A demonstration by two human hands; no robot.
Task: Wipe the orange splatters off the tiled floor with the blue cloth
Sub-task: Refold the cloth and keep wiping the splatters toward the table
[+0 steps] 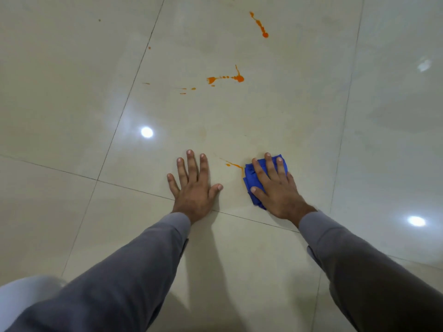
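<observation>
My right hand [275, 188] presses flat, fingers straight, on the bunched blue cloth [249, 174], which shows at the hand's left side and under the fingertips. A thin orange streak [233, 165] lies on the glossy cream tiled floor [239, 121], touching the cloth's left edge. Farther ahead sits a larger orange splatter [226, 79] with small drops to its left, and a long orange trail [260, 25] lies near the top. My left hand [194, 185] rests flat on the tile, fingers spread, left of the streak.
Dark grout lines [124, 111] cross the floor, one running under both wrists. Ceiling lights reflect as bright spots [146, 132] on the tiles. A pale blurred shape [21, 298] shows at the bottom left. Tiny orange specks [149, 47] dot the tile ahead.
</observation>
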